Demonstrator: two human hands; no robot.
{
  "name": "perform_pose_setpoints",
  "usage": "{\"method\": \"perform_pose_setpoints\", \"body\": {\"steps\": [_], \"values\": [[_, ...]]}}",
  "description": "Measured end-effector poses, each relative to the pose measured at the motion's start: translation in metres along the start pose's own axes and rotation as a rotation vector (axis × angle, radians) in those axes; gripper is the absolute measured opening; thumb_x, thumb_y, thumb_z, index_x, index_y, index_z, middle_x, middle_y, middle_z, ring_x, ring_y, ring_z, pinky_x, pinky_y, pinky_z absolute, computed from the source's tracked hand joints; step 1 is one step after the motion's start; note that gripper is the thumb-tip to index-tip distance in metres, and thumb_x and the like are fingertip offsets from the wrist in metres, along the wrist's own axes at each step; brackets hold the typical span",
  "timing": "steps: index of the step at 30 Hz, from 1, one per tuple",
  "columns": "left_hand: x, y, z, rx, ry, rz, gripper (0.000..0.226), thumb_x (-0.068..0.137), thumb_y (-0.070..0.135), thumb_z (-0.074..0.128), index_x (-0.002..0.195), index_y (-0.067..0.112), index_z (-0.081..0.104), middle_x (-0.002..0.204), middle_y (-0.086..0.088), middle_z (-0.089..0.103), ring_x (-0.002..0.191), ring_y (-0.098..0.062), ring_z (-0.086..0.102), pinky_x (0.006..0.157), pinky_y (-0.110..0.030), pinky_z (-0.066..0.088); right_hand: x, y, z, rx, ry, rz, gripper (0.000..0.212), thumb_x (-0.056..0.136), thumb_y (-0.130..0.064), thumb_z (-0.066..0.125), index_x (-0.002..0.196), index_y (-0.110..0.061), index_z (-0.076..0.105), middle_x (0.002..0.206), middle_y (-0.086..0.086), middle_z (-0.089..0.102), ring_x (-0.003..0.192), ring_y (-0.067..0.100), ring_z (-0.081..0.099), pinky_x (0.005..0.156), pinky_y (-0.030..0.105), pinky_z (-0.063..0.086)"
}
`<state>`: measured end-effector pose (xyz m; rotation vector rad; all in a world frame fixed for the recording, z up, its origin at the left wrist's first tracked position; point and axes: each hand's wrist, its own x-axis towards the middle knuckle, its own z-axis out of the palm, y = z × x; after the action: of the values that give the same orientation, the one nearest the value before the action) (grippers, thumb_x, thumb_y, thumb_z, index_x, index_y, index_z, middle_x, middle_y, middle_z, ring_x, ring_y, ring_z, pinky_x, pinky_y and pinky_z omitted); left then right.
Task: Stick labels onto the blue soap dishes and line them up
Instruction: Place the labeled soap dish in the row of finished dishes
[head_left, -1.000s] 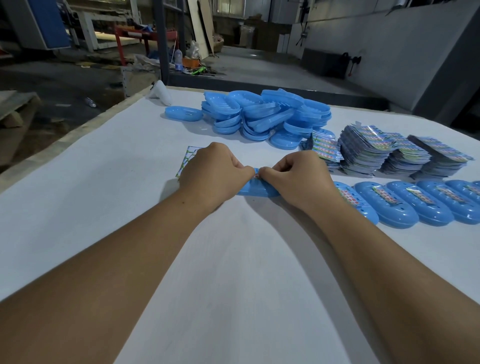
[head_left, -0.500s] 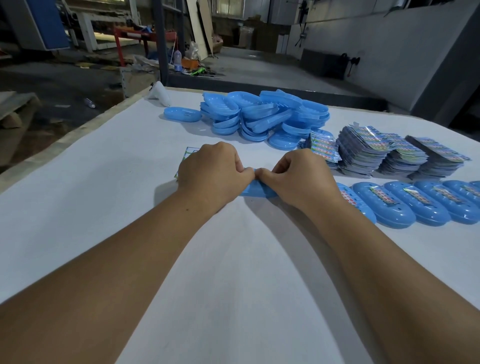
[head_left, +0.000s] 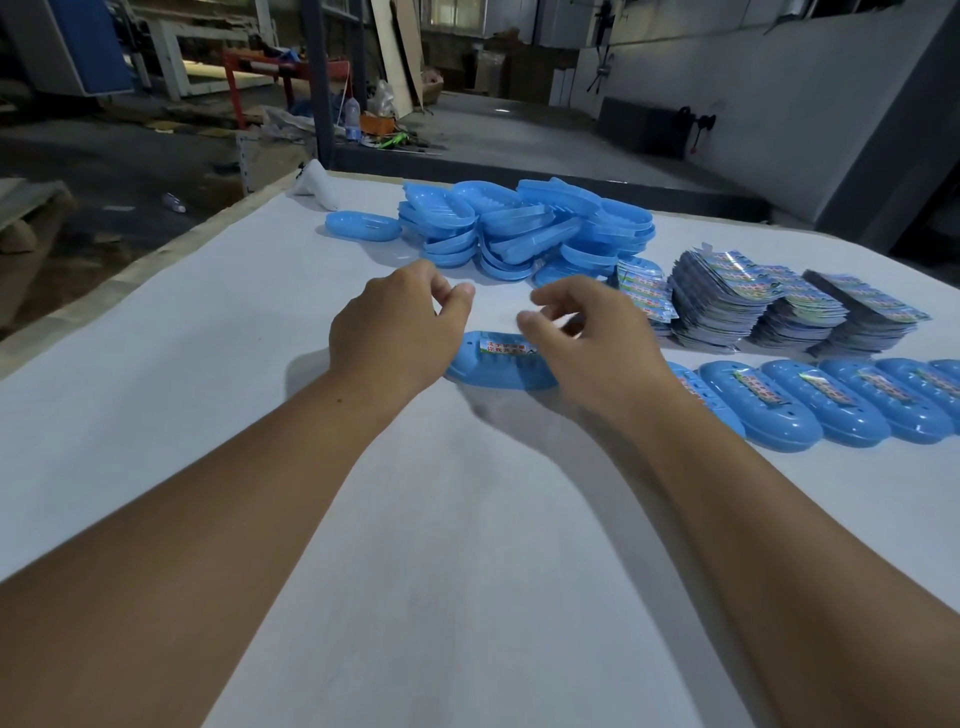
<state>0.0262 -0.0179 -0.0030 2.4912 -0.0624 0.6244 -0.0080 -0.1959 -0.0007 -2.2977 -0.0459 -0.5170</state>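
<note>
A blue soap dish (head_left: 488, 366) with a label (head_left: 506, 347) stuck on top lies on the white table (head_left: 208, 338). The left hand (head_left: 395, 327) and right hand (head_left: 587, 338) hover above it, fingers loosely curled, holding nothing.

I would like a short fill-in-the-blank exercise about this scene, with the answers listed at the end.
1. The blue plastic soap dish between the two hands carries a ____ on top.
2. The left hand and the right hand hold ____.
3. The row of labelled blue dishes lies to the ____ of the right hand.
4. The stacks of printed labels sit on the ____ table.

Answers: label; nothing; right; white
</note>
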Motion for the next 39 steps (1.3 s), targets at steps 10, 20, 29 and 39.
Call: {"method": "perform_pose_setpoints", "body": {"steps": [10,20,29,39], "values": [[-0.002,0.001,0.001,-0.043,0.002,0.043,0.027,0.095,0.057,0.052,0.089,0.031,0.055,0.074,0.008,0.059,0.073,-0.018,0.058,0.062,-0.031,0.042,-0.01,-0.014,0.008,-0.432,-0.328,-0.169,0.071,0.081,-0.056,0.063,0.148,-0.046,0.041,0.139,-0.008,0.054,0.12,0.029,0.049,0.106,0.049,0.04],[-0.007,-0.002,0.0,-0.118,-0.088,0.043,0.025,0.092,0.047,0.061,0.08,0.026,0.062,0.069,0.011,0.059,0.073,-0.021,0.059,0.067,-0.032,0.045,-0.017,-0.007,-0.015,-0.719,-0.311,-0.003,0.062,0.08,-0.073,0.047,0.132,-0.039,0.049,0.133,0.002,0.051,0.124,0.032,0.044,0.095,0.046,0.034],[-0.007,-0.002,-0.004,-0.126,-0.096,0.043,0.026,0.094,0.045,0.062,0.083,0.022,0.066,0.07,0.007,0.062,0.07,-0.018,0.058,0.068,-0.03,0.042,-0.015,0.001,-0.038,-0.684,-0.349,0.111,0.058,0.078,-0.068,0.053,0.123,-0.032,0.055,0.134,0.002,0.052,0.124,0.033,0.04,0.089,0.042,0.031],[-0.009,0.001,-0.005,-0.135,-0.104,0.035,0.026,0.095,0.043,0.062,0.086,0.019,0.068,0.07,0.006,0.061,0.066,-0.014,0.055,0.067,-0.029,0.039,-0.014,-0.004,-0.044,-0.565,-0.394,0.16,0.055,0.076,-0.043,0.045,0.131,-0.038,0.055,0.136,0.001,0.049,0.127,0.031,0.035,0.099,0.042,0.034]]}}
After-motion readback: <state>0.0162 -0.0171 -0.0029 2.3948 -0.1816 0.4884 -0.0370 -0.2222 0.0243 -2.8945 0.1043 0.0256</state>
